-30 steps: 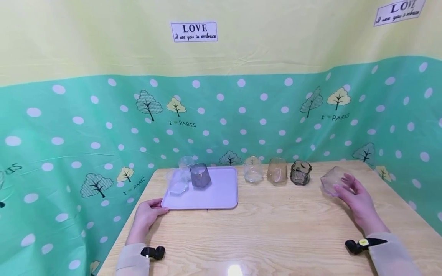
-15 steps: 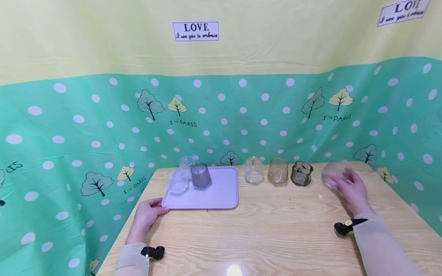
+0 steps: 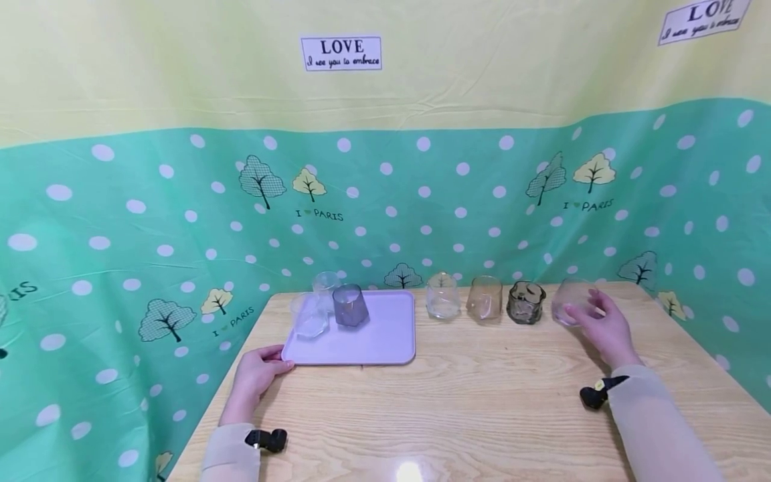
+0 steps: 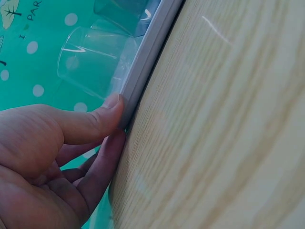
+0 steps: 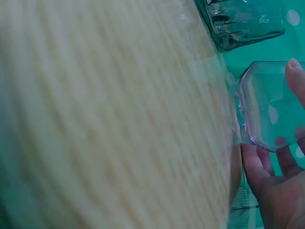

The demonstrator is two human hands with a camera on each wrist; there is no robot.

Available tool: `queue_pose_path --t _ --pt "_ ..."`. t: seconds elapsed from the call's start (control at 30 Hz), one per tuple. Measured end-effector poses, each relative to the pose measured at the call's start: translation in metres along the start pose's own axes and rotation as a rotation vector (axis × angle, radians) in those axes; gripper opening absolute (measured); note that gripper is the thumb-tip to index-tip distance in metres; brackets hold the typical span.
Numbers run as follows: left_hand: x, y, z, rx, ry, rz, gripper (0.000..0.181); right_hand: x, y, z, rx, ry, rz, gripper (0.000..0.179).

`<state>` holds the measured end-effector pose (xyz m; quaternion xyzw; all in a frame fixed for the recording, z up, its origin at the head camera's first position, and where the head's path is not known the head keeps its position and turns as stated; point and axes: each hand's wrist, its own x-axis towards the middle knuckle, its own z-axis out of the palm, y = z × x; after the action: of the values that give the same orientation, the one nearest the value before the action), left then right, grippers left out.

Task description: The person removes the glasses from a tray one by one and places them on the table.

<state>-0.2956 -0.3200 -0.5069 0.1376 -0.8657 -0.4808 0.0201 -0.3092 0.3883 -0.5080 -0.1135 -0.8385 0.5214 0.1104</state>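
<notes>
My left hand [image 3: 258,376] pinches the near left corner of a lilac tray [image 3: 379,345], thumb on top of the rim and fingers beneath it in the left wrist view. Two clear glasses [image 3: 311,326] and a grey faceted glass [image 3: 350,306] stand on the tray's left half. At the right end of a row of glasses, my right hand [image 3: 608,329] grips a faintly pink clear glass [image 3: 566,304] from its right side. That glass [image 5: 267,102] is upright, its base close to the tabletop, with thumb and fingers around its wall.
Left of the held glass stand a dark smoky wavy glass [image 3: 525,302], an amber glass [image 3: 484,299] and a clear glass [image 3: 442,298] along the table's back edge. The wooden table [image 3: 458,415] meets a green and yellow curtain [image 3: 421,174] behind.
My right hand has moved left with the pink glass, which went from tilted to upright and nearer the smoky glass. The left hand and the tray stay where they were.
</notes>
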Motion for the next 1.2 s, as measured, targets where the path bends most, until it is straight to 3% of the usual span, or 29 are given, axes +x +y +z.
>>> queue_pose_path --t 0.7,0.97,1.1,1.2 --pt "0.0008 0.0034 -0.0001 -0.006 -0.008 -0.012 0.057 0.0014 0.0025 -0.0020 -0.050 -0.050 -0.024 0.104" --pt "-0.0005 0.0012 -0.0008 -0.002 -0.008 -0.017 0.057 -0.0038 -0.0016 -0.0064 -0.011 -0.128 -0.014 0.114" --pt "-0.0014 0.0011 -0.0014 -0.005 -0.004 -0.019 0.057 -0.0044 -0.0039 -0.0056 0.023 -0.098 0.021 0.115" --pt "-0.0012 0.0010 -0.0012 -0.003 -0.006 -0.018 0.057 -0.0070 -0.0072 -0.0022 0.082 -0.012 0.074 0.114"
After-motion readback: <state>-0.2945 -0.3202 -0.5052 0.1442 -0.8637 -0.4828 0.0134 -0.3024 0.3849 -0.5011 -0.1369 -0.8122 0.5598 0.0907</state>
